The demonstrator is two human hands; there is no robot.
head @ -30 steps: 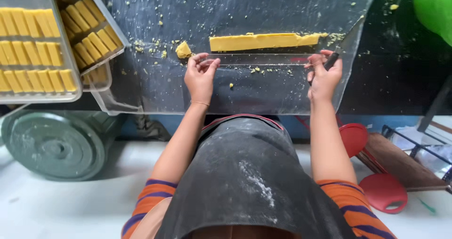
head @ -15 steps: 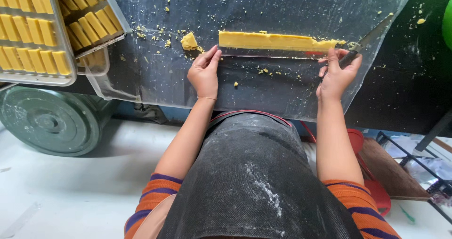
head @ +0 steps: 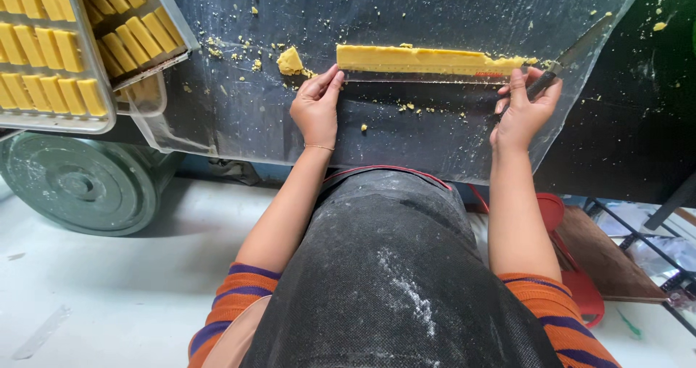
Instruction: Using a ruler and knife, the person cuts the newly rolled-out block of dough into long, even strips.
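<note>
Two bare hands steadied a clear plastic ruler (head: 428, 76) against a long yellow slab of soft sweet (head: 428, 58) on the dark, crumb-strewn work table (head: 239, 107).

The slab lay across the table's middle, nearer its far edge, the ruler touching its near side. The left hand (head: 316, 107) pressed extended fingertips onto the ruler's left end, gripping nothing. The right hand (head: 523, 110) seemed curled around a dark-handled knife (head: 573, 55) at the slab's right end. A small yellow offcut (head: 289, 61) sat just left of the slab; metal trays of cut yellow bars (head: 65, 56) filled the far left corner.

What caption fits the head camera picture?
Left hand steadies a clear ruler beside a yellow strip; right hand holds a knife.
</note>
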